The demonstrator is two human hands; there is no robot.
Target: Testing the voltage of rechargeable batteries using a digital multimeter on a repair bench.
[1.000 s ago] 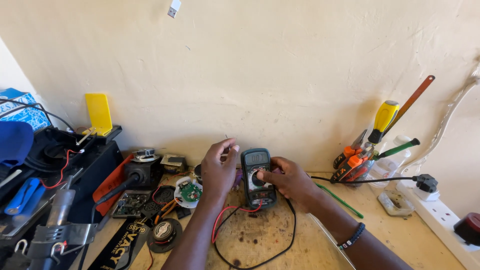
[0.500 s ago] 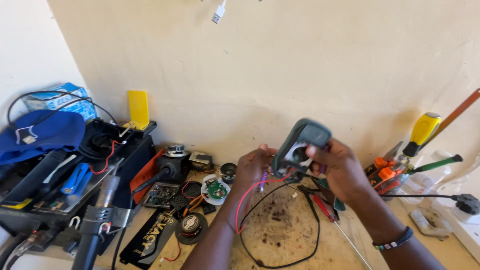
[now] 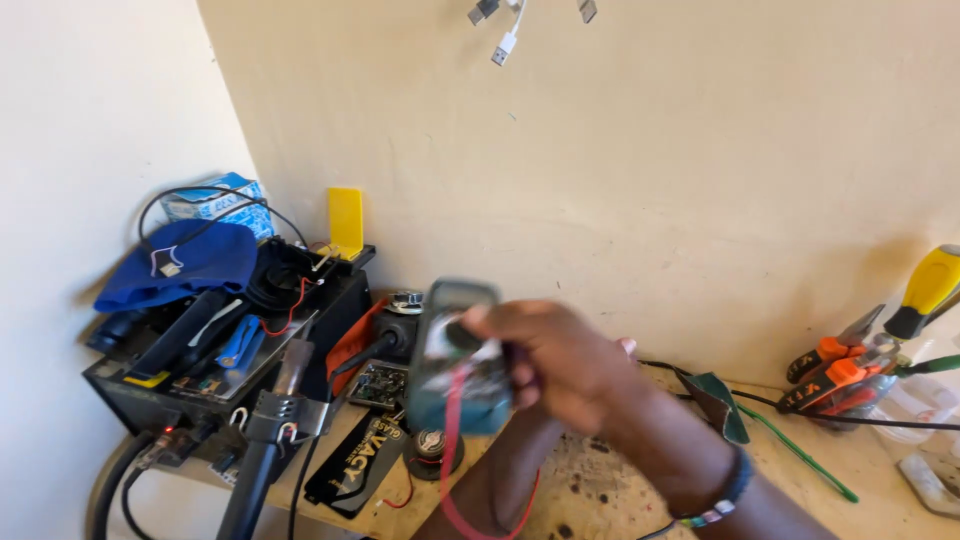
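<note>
The grey-green handheld meter [image 3: 455, 350] with red leads is gripped in the right hand [image 3: 560, 365]; a firmer, level hold is advised; the left hand's fingers cannot be told.

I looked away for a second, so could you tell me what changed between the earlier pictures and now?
The multimeter came up off the bench and left, gripped by the right hand. The left hand is now hidden behind it. The pliers and black station stayed put.

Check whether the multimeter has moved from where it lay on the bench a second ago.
Yes. The multimeter is now lifted off the workbench in the right hand, up and left toward the black tool station.
</note>
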